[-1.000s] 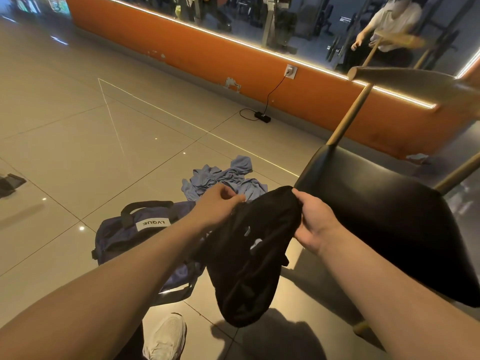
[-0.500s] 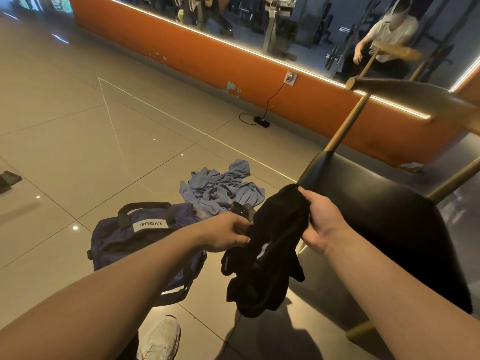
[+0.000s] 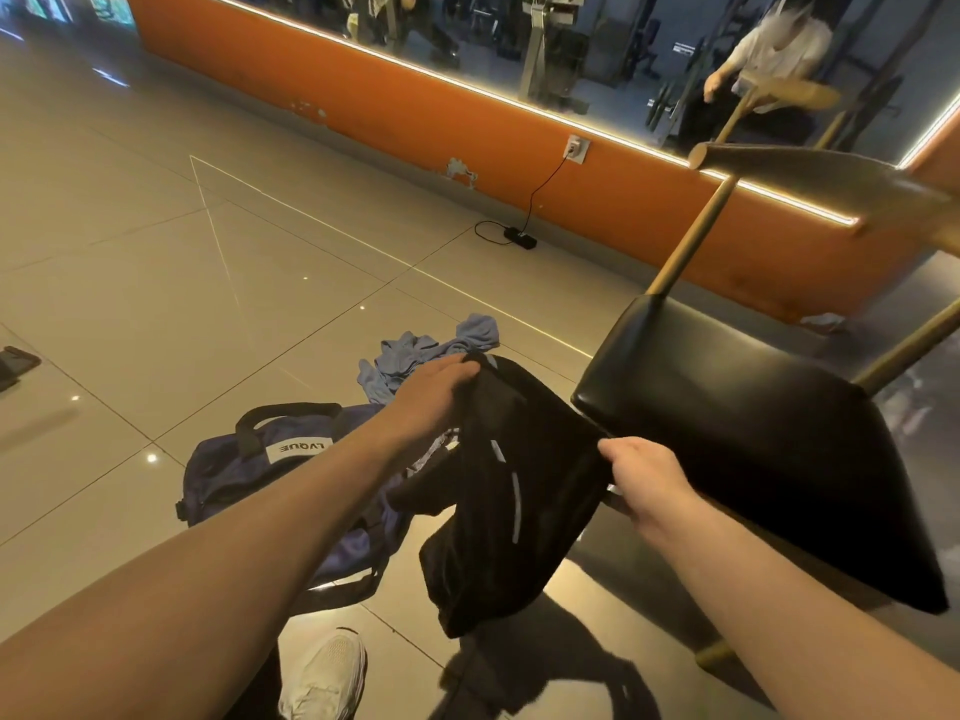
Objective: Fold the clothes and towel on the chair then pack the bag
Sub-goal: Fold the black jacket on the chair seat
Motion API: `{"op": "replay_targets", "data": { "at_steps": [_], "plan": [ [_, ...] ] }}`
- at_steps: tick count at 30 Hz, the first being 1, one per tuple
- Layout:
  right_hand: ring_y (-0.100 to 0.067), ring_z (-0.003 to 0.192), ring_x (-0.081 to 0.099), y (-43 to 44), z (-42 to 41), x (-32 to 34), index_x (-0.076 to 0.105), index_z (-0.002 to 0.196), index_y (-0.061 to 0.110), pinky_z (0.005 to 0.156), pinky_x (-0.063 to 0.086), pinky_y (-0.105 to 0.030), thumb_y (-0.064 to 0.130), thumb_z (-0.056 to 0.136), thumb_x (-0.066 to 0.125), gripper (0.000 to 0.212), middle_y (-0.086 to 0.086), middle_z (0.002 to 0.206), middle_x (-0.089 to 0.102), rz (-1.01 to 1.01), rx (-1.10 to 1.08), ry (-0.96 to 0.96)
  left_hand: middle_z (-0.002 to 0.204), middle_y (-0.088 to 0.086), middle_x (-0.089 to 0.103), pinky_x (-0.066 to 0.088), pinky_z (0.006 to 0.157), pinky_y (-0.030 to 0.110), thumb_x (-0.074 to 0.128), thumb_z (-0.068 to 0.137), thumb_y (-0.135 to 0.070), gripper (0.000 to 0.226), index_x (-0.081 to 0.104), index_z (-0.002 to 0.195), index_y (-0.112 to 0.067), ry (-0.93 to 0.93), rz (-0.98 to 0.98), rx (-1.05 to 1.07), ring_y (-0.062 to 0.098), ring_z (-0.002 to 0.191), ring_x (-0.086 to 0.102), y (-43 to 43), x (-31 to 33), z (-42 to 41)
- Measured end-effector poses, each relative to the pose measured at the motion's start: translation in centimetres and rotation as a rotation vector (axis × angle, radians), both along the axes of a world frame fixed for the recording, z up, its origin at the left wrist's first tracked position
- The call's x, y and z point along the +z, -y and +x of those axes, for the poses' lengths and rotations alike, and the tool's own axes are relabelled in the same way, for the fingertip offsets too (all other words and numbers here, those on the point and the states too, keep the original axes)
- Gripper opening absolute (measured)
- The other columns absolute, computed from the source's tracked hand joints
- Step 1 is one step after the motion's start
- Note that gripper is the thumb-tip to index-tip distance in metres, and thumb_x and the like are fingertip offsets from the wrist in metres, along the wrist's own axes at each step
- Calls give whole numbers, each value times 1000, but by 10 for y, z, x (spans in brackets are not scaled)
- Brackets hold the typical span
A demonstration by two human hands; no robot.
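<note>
A black garment [image 3: 511,491] with pale reflective stripes hangs in the air between my hands, left of the chair. My left hand [image 3: 434,389] grips its far top edge. My right hand [image 3: 644,475] pinches its near right edge beside the seat. The black padded chair seat [image 3: 753,428] stands at the right with nothing on it. A navy duffel bag [image 3: 260,465] with a white label lies on the floor under my left forearm. A crumpled light blue cloth [image 3: 415,350] lies on the tiles just beyond the bag.
My white shoe [image 3: 327,678] shows at the bottom. A black power strip [image 3: 519,237] and its cable lie by the orange wall [image 3: 415,111]. A dark flat object [image 3: 15,363] lies on the floor at the far left. Mirrors above the wall reflect a person.
My left hand moved forward and up to the garment's far top edge. My right hand dropped lower and nearer. The bunched garment now hangs spread wider between both hands.
</note>
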State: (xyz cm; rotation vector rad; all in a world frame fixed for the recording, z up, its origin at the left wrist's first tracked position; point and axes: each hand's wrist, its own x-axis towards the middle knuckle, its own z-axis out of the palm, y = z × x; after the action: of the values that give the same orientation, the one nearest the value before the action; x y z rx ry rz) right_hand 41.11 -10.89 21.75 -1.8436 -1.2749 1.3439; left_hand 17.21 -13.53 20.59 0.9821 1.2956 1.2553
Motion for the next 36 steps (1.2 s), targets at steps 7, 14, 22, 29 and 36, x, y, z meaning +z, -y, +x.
{"op": "replay_targets", "data": {
  "at_steps": [7,14,22,29,36],
  "plan": [
    [-13,93,60,9,-16,-19,57,104,28,75,51,-23,9,92,69,26,5,106,58,217,228,242,120,8,70,47,98,47,60,85,-52,35,74,106,-28,71,36,-61,29,121,62,-4,0,7],
    [-20,101,67,16,-44,-39,63,114,22,83,59,-30,-3,97,55,31,-3,106,70,2,478,132,132,8,67,49,107,42,64,93,-43,48,65,132,-16,189,-26,-64,27,129,59,-4,0,10],
    [-6,86,62,23,-40,-53,63,92,33,64,44,-13,17,99,64,17,11,88,66,-95,648,87,109,13,62,45,90,39,64,86,-36,33,69,107,-11,353,-12,-34,27,106,59,-5,7,2],
    [-16,92,71,20,-36,-56,63,113,20,67,59,-24,2,101,56,23,-2,111,69,-162,464,-198,115,16,65,43,93,42,70,81,-41,43,70,112,-11,363,-53,-36,30,111,60,0,8,3],
    [-9,93,62,27,-54,-71,61,119,22,66,49,-16,23,98,64,20,5,105,66,-45,536,50,127,15,67,49,95,41,71,84,-38,53,67,127,-8,368,-101,-94,29,119,63,3,9,4]
  ]
}}
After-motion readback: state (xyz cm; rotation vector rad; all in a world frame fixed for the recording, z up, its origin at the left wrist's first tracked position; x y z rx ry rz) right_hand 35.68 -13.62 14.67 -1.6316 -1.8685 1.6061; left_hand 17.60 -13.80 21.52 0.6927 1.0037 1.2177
